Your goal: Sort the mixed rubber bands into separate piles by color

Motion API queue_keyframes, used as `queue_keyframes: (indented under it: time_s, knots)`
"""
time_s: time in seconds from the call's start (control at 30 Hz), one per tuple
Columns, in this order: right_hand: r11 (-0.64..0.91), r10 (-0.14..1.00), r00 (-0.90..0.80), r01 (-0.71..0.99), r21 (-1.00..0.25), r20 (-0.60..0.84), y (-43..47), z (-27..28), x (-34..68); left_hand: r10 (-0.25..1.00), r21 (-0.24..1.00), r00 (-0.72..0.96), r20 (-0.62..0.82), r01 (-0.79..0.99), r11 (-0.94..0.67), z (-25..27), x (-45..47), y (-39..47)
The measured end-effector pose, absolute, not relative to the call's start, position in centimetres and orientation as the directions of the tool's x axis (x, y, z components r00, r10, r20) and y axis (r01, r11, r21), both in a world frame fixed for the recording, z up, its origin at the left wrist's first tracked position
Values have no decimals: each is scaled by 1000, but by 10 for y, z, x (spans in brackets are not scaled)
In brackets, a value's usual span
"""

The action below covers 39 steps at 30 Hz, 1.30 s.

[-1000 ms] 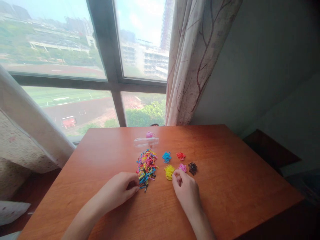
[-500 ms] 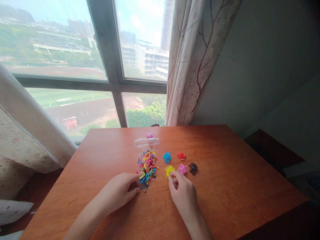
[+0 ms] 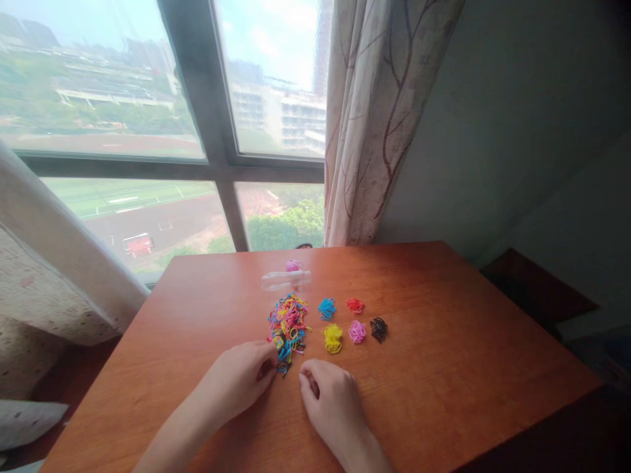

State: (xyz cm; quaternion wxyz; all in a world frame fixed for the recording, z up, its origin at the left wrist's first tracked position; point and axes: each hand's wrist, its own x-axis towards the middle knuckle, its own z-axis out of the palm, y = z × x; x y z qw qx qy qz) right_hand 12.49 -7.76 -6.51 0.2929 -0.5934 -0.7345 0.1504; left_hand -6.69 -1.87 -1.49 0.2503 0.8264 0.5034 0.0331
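Observation:
A mixed heap of small coloured rubber bands point(image 3: 290, 322) lies on the wooden table. At its lower left edge rests my left hand point(image 3: 244, 374), thumb and fingers pinched together against the bands; what they hold, if anything, is hidden. Just right of the heap's lower end is my right hand point(image 3: 332, 397), its fingers curled closed and no band showing in them. Beyond it sits a small pile of yellow rubber bands point(image 3: 332, 338), with a pink pile point(image 3: 357, 332) and a black pile point(image 3: 378, 330) to its right. Behind these are a blue pile point(image 3: 326, 308) and a red pile point(image 3: 355, 305).
Past the mixed heap lies a clear plastic bag point(image 3: 286, 280), with a purple item point(image 3: 294, 265) behind it. The wooden table point(image 3: 444, 328) reaches to a window, with a patterned curtain point(image 3: 365, 164) hanging at its far edge.
My right hand has moved left and towards me, from the yellow pile to beside the mixed heap. My left hand stays at the heap's edge. The view has shifted slightly.

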Motion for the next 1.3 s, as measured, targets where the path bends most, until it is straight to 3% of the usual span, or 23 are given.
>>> queue_keyframes:
  time_s: [0.43,0.57,0.7,1.07,1.3]
  knots:
    - [249,964,-133,764,-596,232,-77,-64,124,858,525,494,-141,772,-359,-5,-75,-11]
    - [238,967,-130,765,-599,218,-78,-65,124,867,452,491,-84,795,-406,1,-60,-3]
    - [233,970,-133,755,-613,204,-77,-64,124,849,274,524,-73,829,-488,14,-32,18]
    - [234,969,-136,764,-601,205,-77,-65,124,863,201,497,-87,858,-473,14,36,62]
    - [244,966,-142,771,-589,215,-77,-66,124,844,225,532,-73,833,-506,14,29,61]
